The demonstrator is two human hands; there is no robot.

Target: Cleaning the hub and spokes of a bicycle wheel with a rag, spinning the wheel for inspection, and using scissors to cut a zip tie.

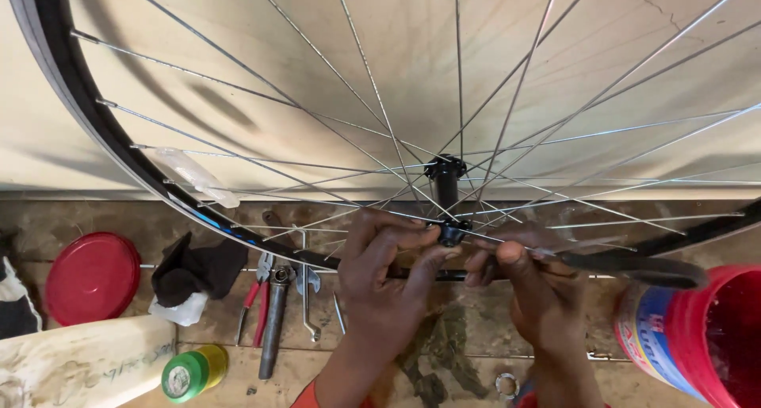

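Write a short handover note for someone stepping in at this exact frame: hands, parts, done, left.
Left hand: fingers pinched on the black hub at its near end.
Right hand: closed on a dark flat tool set against the same hub end.
Wheel rim stands upright against the wall.
Pliers, a spanner, a red lid and a red tub are on the floor.
Done: tool in place. Left: hub work, progress unclear.
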